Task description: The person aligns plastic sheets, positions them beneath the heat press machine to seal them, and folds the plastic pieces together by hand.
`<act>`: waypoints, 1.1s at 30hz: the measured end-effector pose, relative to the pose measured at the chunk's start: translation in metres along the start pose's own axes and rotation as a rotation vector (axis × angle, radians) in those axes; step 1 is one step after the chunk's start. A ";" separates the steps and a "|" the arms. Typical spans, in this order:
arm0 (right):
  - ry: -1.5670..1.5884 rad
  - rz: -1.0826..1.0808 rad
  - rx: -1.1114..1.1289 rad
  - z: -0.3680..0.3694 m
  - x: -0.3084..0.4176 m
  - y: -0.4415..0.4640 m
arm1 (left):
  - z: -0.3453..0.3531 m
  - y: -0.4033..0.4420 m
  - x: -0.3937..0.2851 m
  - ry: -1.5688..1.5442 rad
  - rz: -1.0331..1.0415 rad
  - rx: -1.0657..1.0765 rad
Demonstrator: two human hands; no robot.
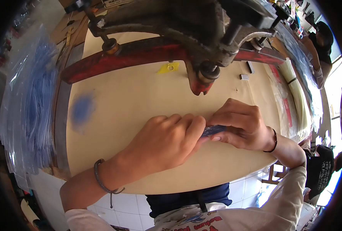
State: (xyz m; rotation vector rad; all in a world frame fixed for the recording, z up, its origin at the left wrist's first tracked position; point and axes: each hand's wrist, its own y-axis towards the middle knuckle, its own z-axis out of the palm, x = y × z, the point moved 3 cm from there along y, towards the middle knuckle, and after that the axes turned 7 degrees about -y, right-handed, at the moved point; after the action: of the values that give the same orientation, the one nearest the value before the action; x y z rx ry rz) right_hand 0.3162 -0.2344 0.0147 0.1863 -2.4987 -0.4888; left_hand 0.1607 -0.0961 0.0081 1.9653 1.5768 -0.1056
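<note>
Between my two hands is a small dark-blue bundle (214, 131), mostly covered by the fingers, so its exact kind is hidden. My left hand (173, 136) wraps round its left end in a fist, knuckles up. At the other end my right hand (242, 125) pinches it between thumb and fingers. Both hands are over the tan sheet (140, 100) on the table, just below the red metal arm (140, 61) of a machine. A yellow piece with a round hole (173, 67) lies on the sheet behind them.
Clear plastic strips with blue tint (34, 100) pile up at the left. A tied pale bundle (297, 92) lies at the right edge. Small metal pieces (244, 77) rest near the machine. A blue smudge (83, 109) marks the sheet. Other people (320, 169) are at the right.
</note>
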 end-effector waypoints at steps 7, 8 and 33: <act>-0.036 -0.019 0.009 -0.001 -0.001 0.003 | -0.003 0.001 0.001 -0.027 -0.026 0.012; -0.024 -0.018 0.019 -0.001 -0.003 0.004 | -0.003 0.001 0.002 -0.046 -0.037 0.019; -0.433 -0.147 0.065 0.024 0.027 0.002 | -0.111 -0.053 0.067 -0.315 -0.553 0.492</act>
State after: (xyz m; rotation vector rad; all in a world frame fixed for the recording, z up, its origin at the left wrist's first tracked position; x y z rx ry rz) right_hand 0.2804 -0.2315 0.0113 0.3204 -2.9401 -0.5558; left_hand 0.0984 0.0223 0.0483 1.6635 1.9502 -1.0577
